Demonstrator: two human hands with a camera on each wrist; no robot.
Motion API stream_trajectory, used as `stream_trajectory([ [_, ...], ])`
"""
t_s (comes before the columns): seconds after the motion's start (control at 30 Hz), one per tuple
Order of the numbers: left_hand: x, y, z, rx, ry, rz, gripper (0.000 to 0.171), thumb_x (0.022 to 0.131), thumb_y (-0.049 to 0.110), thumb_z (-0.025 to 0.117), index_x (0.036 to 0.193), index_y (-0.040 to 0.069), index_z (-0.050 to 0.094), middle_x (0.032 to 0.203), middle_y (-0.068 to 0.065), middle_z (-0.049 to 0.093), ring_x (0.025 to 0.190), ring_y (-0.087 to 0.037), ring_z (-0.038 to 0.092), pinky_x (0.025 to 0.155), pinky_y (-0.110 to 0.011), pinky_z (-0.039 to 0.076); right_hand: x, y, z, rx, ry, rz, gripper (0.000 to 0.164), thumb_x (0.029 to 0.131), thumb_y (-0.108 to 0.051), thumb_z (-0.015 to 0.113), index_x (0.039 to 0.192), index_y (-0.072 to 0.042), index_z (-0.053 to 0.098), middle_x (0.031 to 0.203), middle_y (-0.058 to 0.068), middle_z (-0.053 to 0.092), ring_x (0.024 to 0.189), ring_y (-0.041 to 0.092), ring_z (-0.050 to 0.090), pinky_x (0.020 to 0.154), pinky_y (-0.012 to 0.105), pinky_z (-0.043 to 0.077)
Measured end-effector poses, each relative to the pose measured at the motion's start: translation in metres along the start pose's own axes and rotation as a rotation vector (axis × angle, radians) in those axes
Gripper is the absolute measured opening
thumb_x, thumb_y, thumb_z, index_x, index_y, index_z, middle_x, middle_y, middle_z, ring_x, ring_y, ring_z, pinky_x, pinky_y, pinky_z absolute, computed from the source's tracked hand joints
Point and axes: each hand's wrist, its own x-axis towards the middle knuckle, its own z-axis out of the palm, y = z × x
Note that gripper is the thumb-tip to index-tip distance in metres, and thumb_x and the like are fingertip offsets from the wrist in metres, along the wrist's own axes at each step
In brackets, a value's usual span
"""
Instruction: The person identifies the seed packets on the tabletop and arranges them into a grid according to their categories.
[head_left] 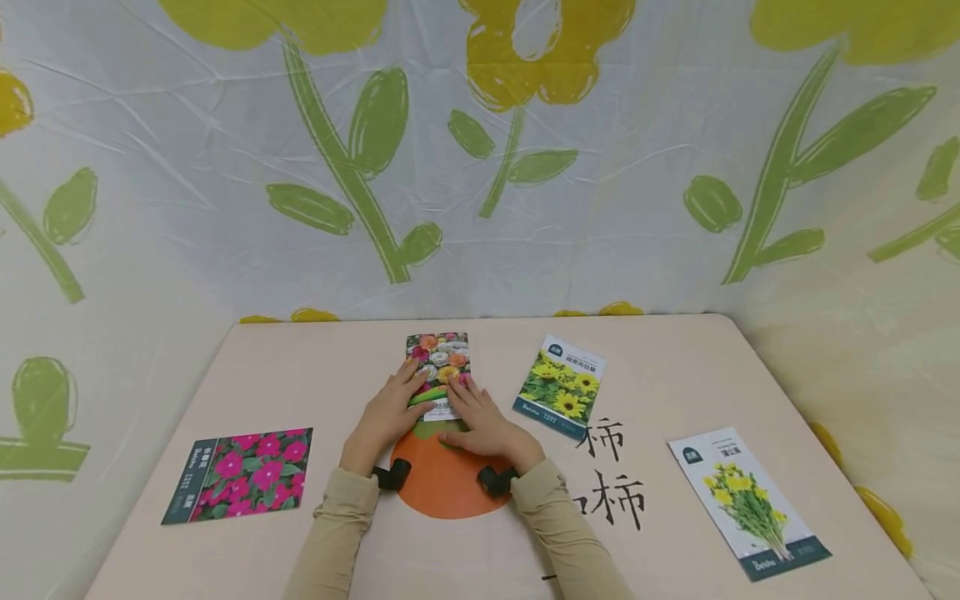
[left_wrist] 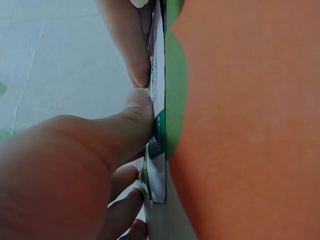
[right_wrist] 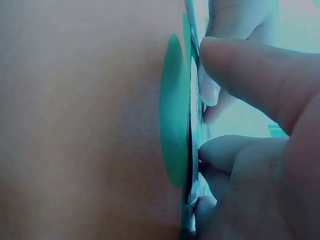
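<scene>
A seed packet (head_left: pixel 438 346) with many-coloured blooms lies flat at the far middle of the table. My left hand (head_left: pixel 384 417) rests on its left side, fingers extended over the printed front. From the right, my right hand (head_left: pixel 486 425) presses on the same packet with spread, fairly straight fingers. Seen edge-on in the left wrist view, the packet (left_wrist: pixel 158 177) has the left thumb (left_wrist: pixel 135 112) on its surface. The right wrist view also has the packet (right_wrist: pixel 194 120) edge-on, the fingers of both hands touching it. The hands hide part of its lower half.
A pink-flower packet (head_left: pixel 251 477) lies at the left, a sunflower packet (head_left: pixel 561 385) right of the hands, and a yellow-flower packet (head_left: pixel 750 504) at the far right. Under the wrists is a printed orange persimmon (head_left: pixel 450 487) on the tabletop (head_left: pixel 300 375). A flowered cloth (head_left: pixel 600 233) hangs behind.
</scene>
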Motion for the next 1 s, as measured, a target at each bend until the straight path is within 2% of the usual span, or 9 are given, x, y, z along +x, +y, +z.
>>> stream_trajectory([
  [0.27,0.0001,-0.0017,-0.0002,0.012,-0.057,0.021,0.072,0.096,0.039,0.065,0.150,0.000,0.039,0.162,-0.019,0.020,0.150,-0.037,0.013,0.117,-0.057,0.016,-0.0006,-0.0001,0.0003,-0.002,0.000,-0.007,0.080,0.099,-0.036,0.059,0.155,0.005,0.020,0.165,0.018,0.008,0.150,0.040,-0.005,0.117,0.061,0.003],
  [0.47,-0.0010,0.0003,-0.0007,0.019,-0.057,0.046,0.072,0.096,0.038,0.065,0.150,-0.003,0.038,0.161,-0.022,0.020,0.149,-0.040,0.013,0.116,-0.060,0.016,-0.0019,-0.0011,-0.0001,0.010,-0.001,-0.002,0.080,0.099,-0.036,0.059,0.155,0.005,0.018,0.165,0.018,0.006,0.150,0.039,-0.006,0.117,0.061,0.002],
  [1.0,-0.0018,0.0016,0.0008,0.055,-0.047,0.040,0.069,0.098,0.035,0.062,0.151,-0.002,0.037,0.161,-0.022,0.020,0.149,-0.038,0.016,0.116,-0.060,0.016,-0.0019,0.0002,0.0010,0.036,0.007,0.012,0.081,0.099,-0.036,0.059,0.156,0.004,0.017,0.165,0.017,0.005,0.150,0.038,-0.007,0.118,0.058,0.001],
])
